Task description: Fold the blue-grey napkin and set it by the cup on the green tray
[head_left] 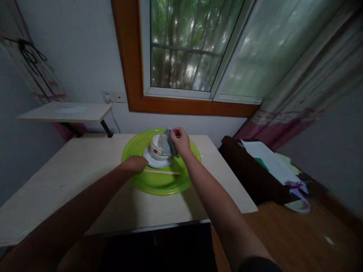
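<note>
A wide bright green basin (159, 185) sits on the pale wooden table (70, 170). Inside it a white bowl with red marks (157, 146) rests on a white saucer (154, 161), and a pair of wooden chopsticks (163, 172) lies across the basin in front of them. My right hand (181, 141) is closed on a grey-blue cloth (168, 145) that hangs against the bowl's right side. My left hand (136, 164) rests at the basin's left rim, at the end of the chopsticks; its fingers are curled under and mostly hidden.
A small white shelf (65, 112) on a black bracket juts from the left wall above the table. To the right stands a dark piece of furniture (249, 173) with papers (269, 158) on it. A window and curtain lie behind the table.
</note>
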Action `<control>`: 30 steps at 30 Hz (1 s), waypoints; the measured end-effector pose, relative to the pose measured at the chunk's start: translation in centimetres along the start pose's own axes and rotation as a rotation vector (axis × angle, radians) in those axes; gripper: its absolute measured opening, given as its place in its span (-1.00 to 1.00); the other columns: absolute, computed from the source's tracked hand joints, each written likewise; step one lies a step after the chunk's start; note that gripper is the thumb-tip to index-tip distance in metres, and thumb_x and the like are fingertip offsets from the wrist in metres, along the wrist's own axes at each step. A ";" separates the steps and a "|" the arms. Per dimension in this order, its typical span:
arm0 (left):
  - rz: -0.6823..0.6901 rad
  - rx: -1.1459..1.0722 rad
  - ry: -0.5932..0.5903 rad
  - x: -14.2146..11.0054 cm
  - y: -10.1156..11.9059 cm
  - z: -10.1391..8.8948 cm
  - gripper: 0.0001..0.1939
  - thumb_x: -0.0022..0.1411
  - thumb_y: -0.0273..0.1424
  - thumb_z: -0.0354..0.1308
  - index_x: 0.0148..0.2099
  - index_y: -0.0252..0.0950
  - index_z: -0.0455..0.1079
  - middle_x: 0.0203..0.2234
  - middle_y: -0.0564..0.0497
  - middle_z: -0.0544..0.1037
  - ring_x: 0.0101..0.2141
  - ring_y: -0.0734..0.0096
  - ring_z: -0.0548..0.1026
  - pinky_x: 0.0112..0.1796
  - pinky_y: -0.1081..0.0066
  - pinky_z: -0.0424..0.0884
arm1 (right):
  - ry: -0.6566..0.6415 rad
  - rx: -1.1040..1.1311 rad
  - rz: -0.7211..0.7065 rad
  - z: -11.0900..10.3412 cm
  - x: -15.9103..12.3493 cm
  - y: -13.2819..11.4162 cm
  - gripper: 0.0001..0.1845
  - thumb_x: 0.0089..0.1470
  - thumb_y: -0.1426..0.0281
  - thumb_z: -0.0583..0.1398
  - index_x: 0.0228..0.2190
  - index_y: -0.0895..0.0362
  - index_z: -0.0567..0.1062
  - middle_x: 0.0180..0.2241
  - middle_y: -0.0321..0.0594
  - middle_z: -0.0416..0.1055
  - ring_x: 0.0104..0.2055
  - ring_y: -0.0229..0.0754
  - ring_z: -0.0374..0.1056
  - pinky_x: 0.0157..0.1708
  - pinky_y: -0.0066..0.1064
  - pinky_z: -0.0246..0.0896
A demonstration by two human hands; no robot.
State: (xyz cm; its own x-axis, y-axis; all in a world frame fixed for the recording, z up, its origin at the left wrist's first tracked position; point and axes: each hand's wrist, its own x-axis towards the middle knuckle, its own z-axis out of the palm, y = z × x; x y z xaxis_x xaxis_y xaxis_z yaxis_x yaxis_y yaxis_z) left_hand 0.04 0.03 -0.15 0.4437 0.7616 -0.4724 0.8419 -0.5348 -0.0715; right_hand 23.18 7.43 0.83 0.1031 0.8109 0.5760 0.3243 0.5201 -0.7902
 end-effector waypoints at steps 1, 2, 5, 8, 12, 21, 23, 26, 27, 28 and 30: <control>-0.011 -0.006 0.003 0.1 0.0 0.1 -0.61 0.25 -0.50 0.16 0.10 -0.43 0.54 0.05 -0.36 0.58 0.06 -0.16 0.56 0.03 0.07 0.49 | -0.003 0.000 0.002 0.0 0.0 0.0 -0.59 0.05 0.03 0.26 -0.26 0.11 0.50 -0.32 -0.23 0.49 -0.28 -0.10 0.38 -0.24 -0.33 0.27; -0.021 -0.011 0.008 0.2 0.1 0.2 -0.62 0.26 -0.50 0.15 0.10 -0.42 0.54 0.06 -0.36 0.58 0.07 -0.15 0.56 0.04 0.09 0.49 | -0.007 0.001 0.004 0.1 0.0 0.0 -0.60 0.05 0.03 0.27 -0.26 0.11 0.50 -0.32 -0.24 0.49 -0.27 -0.10 0.38 -0.23 -0.33 0.27; -0.060 -0.029 0.030 0.6 0.3 0.4 -0.63 0.32 -0.50 0.09 0.11 -0.43 0.54 0.08 -0.37 0.57 0.08 -0.10 0.56 0.05 0.13 0.48 | -0.019 0.016 0.004 0.0 -0.1 -0.2 -0.60 0.06 0.04 0.27 -0.26 0.11 0.49 -0.31 -0.23 0.49 -0.28 -0.11 0.39 -0.24 -0.33 0.28; -0.066 -0.028 0.041 0.8 0.4 0.5 -0.63 0.37 -0.49 0.04 0.13 -0.44 0.53 0.09 -0.37 0.56 0.09 -0.07 0.55 0.06 0.15 0.47 | -0.030 0.011 0.010 -0.1 -0.2 -0.4 -0.62 0.08 0.05 0.27 -0.25 0.10 0.49 -0.31 -0.23 0.49 -0.27 -0.11 0.39 -0.24 -0.34 0.28; -0.047 -0.032 0.039 0.9 0.4 0.7 -0.64 0.40 -0.46 0.02 0.11 -0.41 0.54 0.08 -0.35 0.57 0.08 -0.05 0.56 0.05 0.17 0.48 | -0.034 0.008 0.009 -0.1 -0.3 -0.5 -0.63 0.09 0.06 0.28 -0.26 0.11 0.49 -0.31 -0.24 0.49 -0.28 -0.12 0.39 -0.25 -0.34 0.29; -0.045 -0.050 0.055 0.5 0.7 0.6 -0.66 0.39 -0.44 0.04 0.10 -0.40 0.52 0.09 -0.34 0.57 0.06 0.01 0.57 0.04 0.20 0.48 | -0.063 -0.027 0.013 -0.2 -0.3 -0.6 -0.67 0.10 0.10 0.29 -0.26 0.10 0.49 -0.31 -0.25 0.50 -0.29 -0.12 0.39 -0.24 -0.34 0.29; -0.042 -0.040 0.045 0.4 0.7 0.6 -0.69 0.35 -0.46 0.09 0.06 -0.39 0.54 0.06 -0.34 0.58 0.05 0.01 0.58 0.02 0.20 0.49 | -0.064 -0.030 0.008 -0.2 -0.3 -0.6 -0.67 0.10 0.10 0.28 -0.26 0.10 0.49 -0.31 -0.25 0.49 -0.29 -0.11 0.39 -0.24 -0.34 0.29; -0.030 -0.034 0.034 0.7 0.5 0.9 -0.68 0.26 -0.49 0.19 0.05 -0.39 0.55 0.03 -0.34 0.60 0.04 -0.04 0.58 0.02 0.18 0.50 | -0.060 -0.009 -0.019 -0.1 -0.3 -0.5 -0.66 0.09 0.09 0.28 -0.27 0.10 0.50 -0.33 -0.25 0.49 -0.29 -0.11 0.39 -0.24 -0.33 0.29; -0.028 -0.037 0.044 0.9 0.4 1.1 -0.65 0.24 -0.49 0.21 0.07 -0.38 0.54 0.04 -0.34 0.60 0.04 -0.05 0.58 0.02 0.17 0.50 | -0.058 -0.005 -0.023 -0.1 -0.3 -0.5 -0.66 0.09 0.08 0.28 -0.27 0.10 0.50 -0.33 -0.25 0.49 -0.30 -0.10 0.39 -0.25 -0.33 0.28; -0.025 -0.041 0.056 1.1 0.3 1.3 -0.62 0.22 -0.50 0.22 0.10 -0.38 0.53 0.04 -0.34 0.59 0.04 -0.05 0.58 0.02 0.17 0.50 | -0.058 -0.004 -0.021 -0.1 -0.3 -0.4 -0.66 0.09 0.08 0.28 -0.27 0.10 0.50 -0.33 -0.25 0.49 -0.30 -0.10 0.39 -0.25 -0.33 0.28; -0.024 -0.047 0.076 1.4 0.2 1.6 -0.58 0.22 -0.49 0.22 0.13 -0.38 0.52 0.04 -0.34 0.59 0.03 -0.05 0.59 0.00 0.16 0.51 | -0.062 -0.011 -0.007 -0.1 -0.3 -0.4 -0.66 0.08 0.09 0.28 -0.27 0.09 0.50 -0.32 -0.24 0.49 -0.30 -0.11 0.39 -0.25 -0.33 0.29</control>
State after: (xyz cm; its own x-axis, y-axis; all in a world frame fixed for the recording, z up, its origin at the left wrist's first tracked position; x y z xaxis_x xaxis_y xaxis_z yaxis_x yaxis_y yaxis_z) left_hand 0.34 0.42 -2.28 0.4436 0.8007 -0.4026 0.8653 -0.4996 -0.0401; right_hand 23.13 6.92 1.00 0.0429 0.8225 0.5671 0.3351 0.5229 -0.7838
